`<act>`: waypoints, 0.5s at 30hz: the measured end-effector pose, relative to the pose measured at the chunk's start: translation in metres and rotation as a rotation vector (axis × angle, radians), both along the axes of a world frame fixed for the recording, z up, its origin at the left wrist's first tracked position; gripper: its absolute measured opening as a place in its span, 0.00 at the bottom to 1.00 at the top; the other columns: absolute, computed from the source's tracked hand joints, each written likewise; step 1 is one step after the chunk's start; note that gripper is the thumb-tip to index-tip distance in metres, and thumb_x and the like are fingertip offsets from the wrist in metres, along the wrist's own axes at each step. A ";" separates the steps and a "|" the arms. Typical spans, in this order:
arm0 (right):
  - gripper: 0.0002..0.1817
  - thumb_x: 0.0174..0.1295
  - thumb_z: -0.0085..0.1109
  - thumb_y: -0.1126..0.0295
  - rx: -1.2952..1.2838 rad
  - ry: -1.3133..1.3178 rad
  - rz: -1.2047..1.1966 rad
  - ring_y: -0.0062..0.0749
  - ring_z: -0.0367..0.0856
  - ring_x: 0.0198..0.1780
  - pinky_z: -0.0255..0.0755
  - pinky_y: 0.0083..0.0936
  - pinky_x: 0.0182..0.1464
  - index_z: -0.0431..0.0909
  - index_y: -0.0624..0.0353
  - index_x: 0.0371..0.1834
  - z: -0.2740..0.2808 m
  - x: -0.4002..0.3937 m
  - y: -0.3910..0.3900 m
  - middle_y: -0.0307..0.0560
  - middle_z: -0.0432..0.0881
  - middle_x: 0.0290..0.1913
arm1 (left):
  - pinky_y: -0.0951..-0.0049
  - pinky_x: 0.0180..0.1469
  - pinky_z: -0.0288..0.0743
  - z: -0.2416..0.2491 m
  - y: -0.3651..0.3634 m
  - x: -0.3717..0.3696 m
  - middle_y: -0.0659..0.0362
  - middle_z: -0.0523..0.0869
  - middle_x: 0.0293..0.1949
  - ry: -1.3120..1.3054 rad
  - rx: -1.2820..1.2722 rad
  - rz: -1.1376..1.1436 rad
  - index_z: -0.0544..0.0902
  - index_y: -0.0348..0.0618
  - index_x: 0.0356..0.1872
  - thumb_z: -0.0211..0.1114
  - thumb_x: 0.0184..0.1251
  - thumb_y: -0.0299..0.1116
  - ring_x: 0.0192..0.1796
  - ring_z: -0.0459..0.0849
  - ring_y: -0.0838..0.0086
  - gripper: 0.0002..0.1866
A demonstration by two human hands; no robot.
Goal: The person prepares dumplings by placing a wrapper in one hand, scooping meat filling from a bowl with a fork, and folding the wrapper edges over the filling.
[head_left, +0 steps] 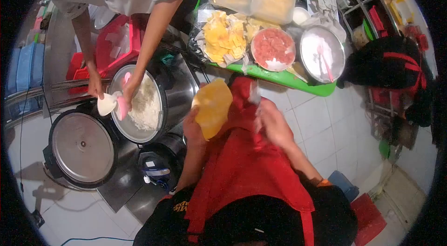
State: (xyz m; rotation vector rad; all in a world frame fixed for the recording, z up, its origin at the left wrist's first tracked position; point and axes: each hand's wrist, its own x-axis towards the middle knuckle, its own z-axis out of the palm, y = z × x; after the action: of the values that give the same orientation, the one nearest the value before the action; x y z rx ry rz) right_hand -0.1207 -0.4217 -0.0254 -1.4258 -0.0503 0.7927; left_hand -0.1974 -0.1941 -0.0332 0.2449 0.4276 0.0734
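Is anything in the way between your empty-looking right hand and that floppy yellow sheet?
Nothing visible blocks the gap. The left hand holds the yellow sheet, and the right hand, though blurred, is off to its side. The red apron seems to be just behind the gap.

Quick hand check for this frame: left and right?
Left hand: holding a yellow sheet.
Right hand: motion-blurred; open or closed cannot be told.

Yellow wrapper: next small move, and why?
Probably carry the yellow wrapper toward the pink minced filling, which sits just ahead: the left hand holds the wrapper spread out, with nothing seen on it. The right hand is blurred.
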 end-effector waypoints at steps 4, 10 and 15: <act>0.13 0.69 0.47 0.76 -0.504 -0.346 0.022 0.34 0.81 0.23 0.74 0.33 0.28 0.75 0.66 0.53 -0.013 0.061 -0.033 0.50 0.78 0.23 | 0.47 0.71 0.61 0.001 0.012 0.005 0.48 0.60 0.74 -0.109 0.070 -0.003 0.50 0.49 0.78 0.52 0.71 0.34 0.72 0.65 0.51 0.36; 0.12 0.64 0.52 0.76 -0.711 -0.603 0.161 0.64 0.80 0.36 0.72 0.47 0.40 0.69 0.63 0.50 -0.032 0.105 -0.043 0.66 0.80 0.29 | 0.47 0.71 0.61 0.001 0.010 0.006 0.48 0.60 0.74 -0.053 0.126 0.011 0.48 0.50 0.78 0.55 0.68 0.35 0.73 0.64 0.50 0.39; 0.13 0.61 0.52 0.77 -0.659 -0.682 0.188 0.66 0.80 0.40 0.72 0.50 0.43 0.71 0.63 0.50 -0.088 0.122 -0.036 0.70 0.80 0.33 | 0.48 0.71 0.62 -0.005 0.015 -0.003 0.48 0.61 0.73 -0.020 0.126 0.020 0.49 0.49 0.78 0.55 0.68 0.34 0.72 0.65 0.50 0.39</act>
State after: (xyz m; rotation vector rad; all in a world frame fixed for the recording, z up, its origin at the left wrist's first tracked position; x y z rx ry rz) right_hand 0.0010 -0.4579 -0.1139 -2.3000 -0.4881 0.4459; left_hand -0.2003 -0.1791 -0.0381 0.3634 0.4057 0.1221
